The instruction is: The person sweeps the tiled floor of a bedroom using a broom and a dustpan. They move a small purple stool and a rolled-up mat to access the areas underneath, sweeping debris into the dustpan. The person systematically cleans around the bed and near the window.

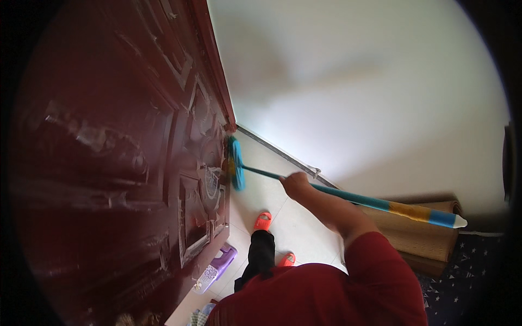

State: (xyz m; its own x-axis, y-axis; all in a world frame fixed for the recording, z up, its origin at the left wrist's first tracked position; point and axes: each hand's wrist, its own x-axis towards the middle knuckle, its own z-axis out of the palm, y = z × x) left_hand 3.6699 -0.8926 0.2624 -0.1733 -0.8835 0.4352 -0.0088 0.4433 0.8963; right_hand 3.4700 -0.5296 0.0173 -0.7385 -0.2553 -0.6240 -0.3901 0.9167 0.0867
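My right hand (296, 185) is closed around the teal handle of a broom (281, 177), partway along its length. The broom's turquoise head (237, 163) is at floor level, close against the bottom of a dark red panelled door (134, 171). Its bristles are mostly hidden, so I cannot tell whether they touch the door. Beyond my hand the handle runs back past my forearm, with yellow and blue bands and a white end cap. Loose, peeling film covers parts of the door. My left hand is out of view.
A white wall (367, 102) with a grey skirting (277, 150) and a small door stop (317, 173) borders the tiled floor (301, 220). A rolled woven mat (424, 232) and star-patterned dark fabric (461, 269) lie right. A purple plastic item (222, 261) sits by the door's edge.
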